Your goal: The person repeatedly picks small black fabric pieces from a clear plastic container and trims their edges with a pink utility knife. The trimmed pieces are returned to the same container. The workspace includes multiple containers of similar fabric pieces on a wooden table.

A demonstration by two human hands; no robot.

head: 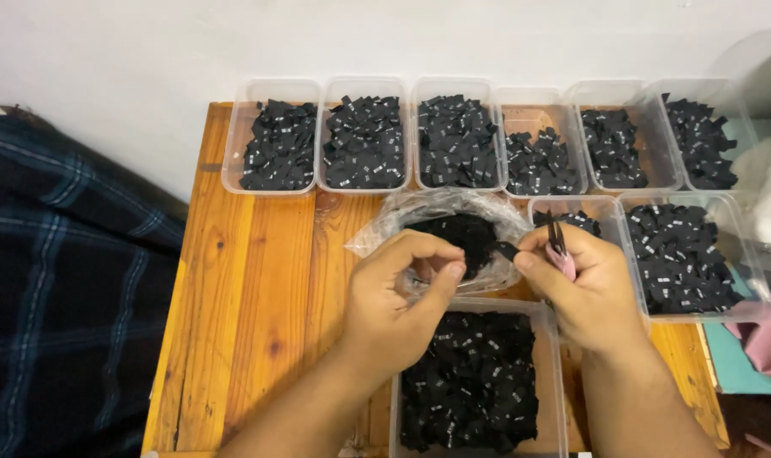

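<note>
**A:** What are your hands doing right now?

**Me:** My right hand (591,284) is pinching one small black fabric label (508,251) between thumb and forefinger, with a pair of tweezers (557,237) tucked against the same hand, their pink end resting in my palm. My left hand (402,293) is curled, thumb and fingertips drawn together just beside the label, at the mouth of the clear plastic bag (385,227). I can't tell whether the left fingers touch the label itself.

**A:** How do you handle a piece that small well?

**Me:** I'd say keep the pinch light and at one edge, so only one label comes away from the clump, and hold it low over the tubs so a slip lands somewhere harmless. The tweezers should stay pointed away from the bag film.

**A:** What does the label look like, and where is it?

**Me:** Black, flat, roughly rectangular, thin enough to fold. It sits between my two hands, above the middle of the counter (258,280), just outside the bag, which holds a dark heap of the same.

**A:** And around that?

**Me:** A clear tub of labels (474,382) at the near edge under my wrists, two more tubs towards the right edge, and a row of six tubs (457,140) along the far edge by the wall. Dark checked cloth (63,280) lies off the left edge.
</note>
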